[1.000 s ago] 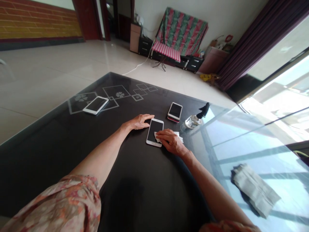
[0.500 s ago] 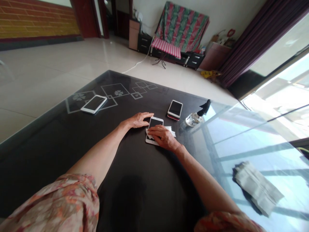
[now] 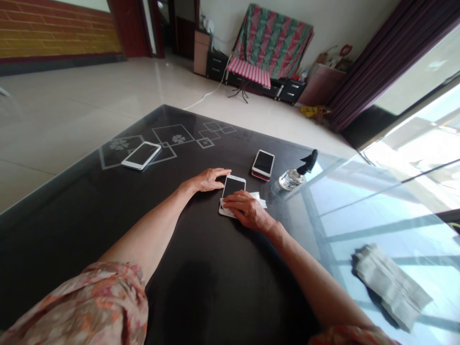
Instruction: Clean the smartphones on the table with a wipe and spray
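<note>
A white smartphone [image 3: 235,185] with a dark screen lies flat on the black table. My right hand [image 3: 251,213] presses a folded white tissue [image 3: 259,199] onto its lower half, fingers closed over the tissue. Part of the screen is hidden under that hand. At the phone's upper left edge rests my left hand [image 3: 208,180], fingers stretched out and thumb apart, touching the side of the phone. Just beyond, two stacked phones [image 3: 263,163] lie to the right, the top one white. Beside them stands a clear spray bottle [image 3: 292,179] with a black trigger head.
Another white phone [image 3: 142,155] lies at the left of the table [image 3: 89,211]. A crumpled grey cloth or packet [image 3: 393,282] sits on the reflective right side. Past the table are a pink-striped stool [image 3: 248,72] and a draped patterned cloth [image 3: 275,42].
My right hand and the tissue have slid slightly down and right over the screen. My left hand stays at the phone's edge. The whole view has shifted a little.
</note>
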### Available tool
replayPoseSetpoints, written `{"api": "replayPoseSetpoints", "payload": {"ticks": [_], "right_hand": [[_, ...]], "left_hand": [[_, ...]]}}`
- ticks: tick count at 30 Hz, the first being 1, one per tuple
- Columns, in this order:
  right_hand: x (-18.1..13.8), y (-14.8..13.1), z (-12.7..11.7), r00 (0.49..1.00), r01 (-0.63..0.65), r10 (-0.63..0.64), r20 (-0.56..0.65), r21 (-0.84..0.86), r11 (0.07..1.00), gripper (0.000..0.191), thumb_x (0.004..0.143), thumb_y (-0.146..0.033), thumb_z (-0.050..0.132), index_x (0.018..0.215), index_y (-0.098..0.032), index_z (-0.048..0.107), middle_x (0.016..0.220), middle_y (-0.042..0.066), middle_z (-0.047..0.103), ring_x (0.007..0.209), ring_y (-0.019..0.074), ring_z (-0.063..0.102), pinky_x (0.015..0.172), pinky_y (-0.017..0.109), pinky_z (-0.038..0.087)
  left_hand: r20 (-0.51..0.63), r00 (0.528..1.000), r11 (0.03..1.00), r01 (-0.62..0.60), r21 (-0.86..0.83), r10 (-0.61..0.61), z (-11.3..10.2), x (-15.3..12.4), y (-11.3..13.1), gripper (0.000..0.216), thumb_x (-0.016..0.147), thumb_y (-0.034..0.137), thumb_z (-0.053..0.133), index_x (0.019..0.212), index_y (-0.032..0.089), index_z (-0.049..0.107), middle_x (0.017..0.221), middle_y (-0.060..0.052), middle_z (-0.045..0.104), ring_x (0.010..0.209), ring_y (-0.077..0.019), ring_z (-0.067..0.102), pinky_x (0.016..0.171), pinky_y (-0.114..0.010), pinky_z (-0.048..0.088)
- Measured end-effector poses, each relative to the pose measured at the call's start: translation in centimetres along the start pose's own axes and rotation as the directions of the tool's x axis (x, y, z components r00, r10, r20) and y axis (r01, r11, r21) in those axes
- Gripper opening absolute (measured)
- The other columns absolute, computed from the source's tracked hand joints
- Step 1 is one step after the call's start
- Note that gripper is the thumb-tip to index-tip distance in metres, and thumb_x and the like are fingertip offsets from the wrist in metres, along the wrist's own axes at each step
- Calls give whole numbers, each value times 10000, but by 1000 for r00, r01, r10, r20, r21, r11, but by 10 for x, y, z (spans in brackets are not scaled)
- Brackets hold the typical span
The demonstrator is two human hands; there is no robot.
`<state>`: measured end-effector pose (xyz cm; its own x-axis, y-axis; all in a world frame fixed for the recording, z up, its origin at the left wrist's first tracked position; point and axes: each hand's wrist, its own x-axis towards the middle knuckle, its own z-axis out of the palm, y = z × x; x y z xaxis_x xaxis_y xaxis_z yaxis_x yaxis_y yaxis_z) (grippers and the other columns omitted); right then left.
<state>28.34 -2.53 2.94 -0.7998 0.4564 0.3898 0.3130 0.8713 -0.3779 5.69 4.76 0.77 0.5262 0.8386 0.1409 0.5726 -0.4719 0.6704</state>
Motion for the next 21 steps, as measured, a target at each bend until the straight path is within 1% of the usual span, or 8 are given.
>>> {"api": "replayPoseSetpoints", "payload": {"ticks": [3,5,8,12,15,18,21], "right_hand": [[12,0,10,1000,22,-22,-11,10,1000,255,937,-160,500,1051,-243,712,1128,42,698,1031,200,611,948,405,482],[11,-2,11,1000,14,-14,-21,21,1000,257,939,-160,497,1058,-242,709,1139,41,694,1052,197,605,966,401,477],[-4,-6,5,1000,-8,9,-24,39,999,264,943,-163,491,1090,-239,697,1166,50,684,1078,194,596,980,401,477],[-32,-12,-10,999,-41,42,-28,28,999,256,948,-170,492,1100,-226,691,1163,66,684,1080,205,593,971,418,485],[-41,-14,-17,998,-58,58,-17,16,998,261,954,-170,484,1107,-224,689,1172,70,681,1082,208,590,962,416,492],[-30,-14,-13,1000,-18,17,8,24,1000,260,959,-177,484,1121,-216,684,1163,70,685,1074,201,592,961,398,494],[-6,-12,-3,996,72,-74,45,35,997,255,965,-182,479,1114,-207,684,1153,69,693,1082,199,588,965,389,489]], "left_hand": [[-15,1000,1000,-3,1,3,0,-1,1,637,746,259,572,1375,179,513,1448,-46,502,1390,-228,387,1173,-324,273],[-20,1000,1000,-2,11,2,1,-1,2,637,746,256,572,1375,172,513,1448,-51,502,1390,-229,387,1174,-328,271],[-12,1000,999,5,39,-5,0,-2,3,633,759,266,567,1383,180,503,1458,-47,490,1393,-225,381,1174,-334,270],[-8,1000,998,4,59,-4,-1,-2,3,631,771,268,551,1394,186,491,1446,-41,504,1386,-212,394,1172,-331,276],[-12,1000,998,10,57,-9,-1,-1,3,635,760,258,552,1388,178,499,1440,-46,509,1388,-211,392,1171,-331,281],[-10,1000,999,-1,43,1,-1,-1,2,634,748,265,563,1375,176,517,1448,-47,500,1383,-219,399,1169,-330,286],[-12,1000,1000,-8,20,8,-2,-1,3,630,745,270,568,1367,180,525,1444,-48,504,1380,-222,404,1168,-341,289]]}}
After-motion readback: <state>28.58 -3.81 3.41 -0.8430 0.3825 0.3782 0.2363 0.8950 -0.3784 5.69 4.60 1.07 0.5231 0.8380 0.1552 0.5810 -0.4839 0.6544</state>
